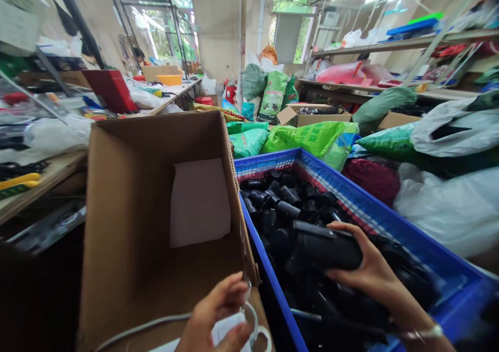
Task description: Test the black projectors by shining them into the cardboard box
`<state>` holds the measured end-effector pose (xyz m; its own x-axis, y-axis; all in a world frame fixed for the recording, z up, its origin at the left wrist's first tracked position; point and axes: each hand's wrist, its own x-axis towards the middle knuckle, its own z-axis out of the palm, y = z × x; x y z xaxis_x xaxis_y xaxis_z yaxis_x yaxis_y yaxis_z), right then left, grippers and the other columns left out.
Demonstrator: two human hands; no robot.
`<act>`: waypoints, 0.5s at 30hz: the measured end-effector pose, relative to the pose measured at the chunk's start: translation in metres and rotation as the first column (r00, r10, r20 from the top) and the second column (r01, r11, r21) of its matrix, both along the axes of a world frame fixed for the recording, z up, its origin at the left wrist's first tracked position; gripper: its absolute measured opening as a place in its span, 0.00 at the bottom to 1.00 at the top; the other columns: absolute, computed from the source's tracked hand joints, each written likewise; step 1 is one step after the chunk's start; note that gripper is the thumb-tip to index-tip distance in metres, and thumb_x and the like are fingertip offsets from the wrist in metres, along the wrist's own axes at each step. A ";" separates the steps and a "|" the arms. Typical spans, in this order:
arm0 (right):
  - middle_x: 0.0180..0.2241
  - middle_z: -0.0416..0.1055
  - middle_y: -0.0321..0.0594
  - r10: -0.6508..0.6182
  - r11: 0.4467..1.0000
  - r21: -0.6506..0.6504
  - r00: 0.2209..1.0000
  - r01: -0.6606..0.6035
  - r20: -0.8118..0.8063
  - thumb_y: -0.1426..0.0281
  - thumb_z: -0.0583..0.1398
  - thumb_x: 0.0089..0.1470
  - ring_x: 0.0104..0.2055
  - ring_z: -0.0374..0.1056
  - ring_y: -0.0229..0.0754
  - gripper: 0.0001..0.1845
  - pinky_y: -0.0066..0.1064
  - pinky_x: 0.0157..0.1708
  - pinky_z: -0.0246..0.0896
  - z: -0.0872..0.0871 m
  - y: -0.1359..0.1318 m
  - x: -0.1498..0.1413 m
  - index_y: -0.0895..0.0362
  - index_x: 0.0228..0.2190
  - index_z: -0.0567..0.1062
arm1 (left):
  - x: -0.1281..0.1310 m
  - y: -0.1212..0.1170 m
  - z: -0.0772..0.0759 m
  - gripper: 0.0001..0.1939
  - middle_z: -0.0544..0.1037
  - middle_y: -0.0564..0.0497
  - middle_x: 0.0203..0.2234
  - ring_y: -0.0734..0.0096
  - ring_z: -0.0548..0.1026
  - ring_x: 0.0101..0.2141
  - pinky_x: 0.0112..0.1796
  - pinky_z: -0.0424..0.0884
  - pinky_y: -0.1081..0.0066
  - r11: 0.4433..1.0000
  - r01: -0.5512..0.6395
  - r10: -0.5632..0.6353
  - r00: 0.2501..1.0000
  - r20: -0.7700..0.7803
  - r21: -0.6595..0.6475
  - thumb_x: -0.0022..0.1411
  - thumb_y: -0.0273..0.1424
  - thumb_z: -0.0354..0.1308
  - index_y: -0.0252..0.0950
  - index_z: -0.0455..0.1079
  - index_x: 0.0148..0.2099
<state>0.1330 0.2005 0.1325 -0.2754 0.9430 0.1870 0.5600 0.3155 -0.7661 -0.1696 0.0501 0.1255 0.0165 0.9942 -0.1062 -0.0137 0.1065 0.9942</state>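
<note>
My right hand [370,269] grips a black cylindrical plastic part [327,245], thumb below and fingers above, over the blue crate [268,250]. Many similar black cylinders [286,201] lie heaped in that crate. My left hand [214,315] is at the near right corner of a tall open cardboard box [113,227], its fingers apart from the thumb. Close by that hand are a white cable [144,327] and a white ring-shaped piece [262,336]; whether it touches them is unclear. Inside the box, a pale sheet [200,204] lies against the far side.
Green sacks [307,139] lie behind the crate, and white plastic bags [452,211] lie along its right. Another cardboard box [322,117] holds dark parts farther back. A cluttered workbench [58,175] stands on the left. Shelves [390,45] line the right wall.
</note>
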 end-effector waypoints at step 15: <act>0.44 0.66 0.40 0.209 0.977 -0.020 0.976 -0.211 -0.062 0.72 0.69 0.33 0.40 0.69 0.47 0.40 0.33 0.38 0.68 0.052 -0.120 -0.070 0.49 0.48 0.58 | 0.013 -0.033 0.057 0.12 0.69 0.55 0.25 0.77 0.64 0.21 0.23 0.59 0.74 0.995 0.021 0.002 0.976 -0.219 0.102 0.56 0.31 0.56 0.38 0.54 0.37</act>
<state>0.0634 0.0806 0.1843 -0.4571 0.8700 0.1850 0.4365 0.4007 -0.8056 -0.1563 0.0170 0.1825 0.0143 0.9999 -0.0049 0.2060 0.0018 0.9786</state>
